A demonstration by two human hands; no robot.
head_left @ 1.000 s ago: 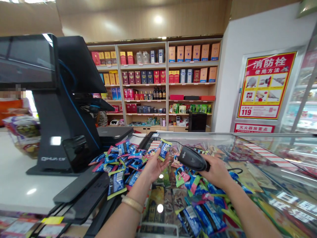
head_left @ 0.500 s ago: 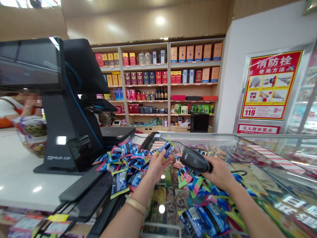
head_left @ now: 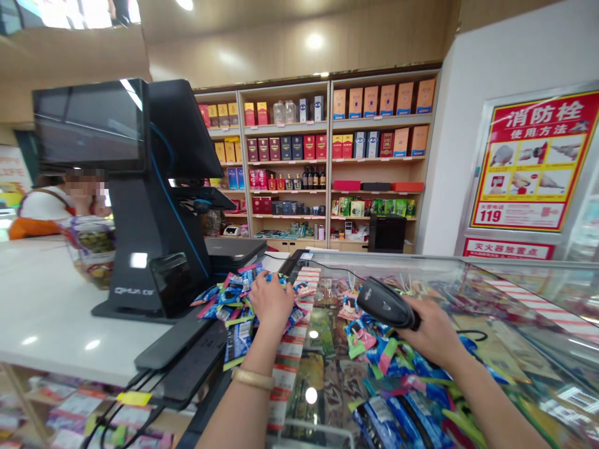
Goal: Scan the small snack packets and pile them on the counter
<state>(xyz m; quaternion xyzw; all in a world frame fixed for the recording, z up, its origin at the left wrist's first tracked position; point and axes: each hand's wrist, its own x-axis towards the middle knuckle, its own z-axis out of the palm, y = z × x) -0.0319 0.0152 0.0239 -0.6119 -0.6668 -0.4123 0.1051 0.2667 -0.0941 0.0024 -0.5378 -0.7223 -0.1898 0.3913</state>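
Note:
My left hand [head_left: 271, 304] is over a heap of small blue, pink and green snack packets [head_left: 239, 342] beside the register base. Its fingers curl down onto a blue snack packet [head_left: 282, 279], with the fingertips partly hidden. In my right hand [head_left: 433, 333] is a black handheld barcode scanner [head_left: 387, 304], gripped by its handle, its head pointing left. Below the scanner, more snack packets [head_left: 395, 415] lie spread over the glass countertop [head_left: 322, 390].
A black register [head_left: 140, 249] stands on the white counter [head_left: 51, 312] at left, with a bagged jar-like item [head_left: 93, 246] and a person [head_left: 44, 209] behind it. Black boxes with cables [head_left: 187, 362] lie along the counter edge. Shelves of boxed goods [head_left: 287, 148] stand behind.
My left hand has moved left, from in front of the scanner to the heap by the register. My right hand still holds the scanner. The view has turned slightly left.

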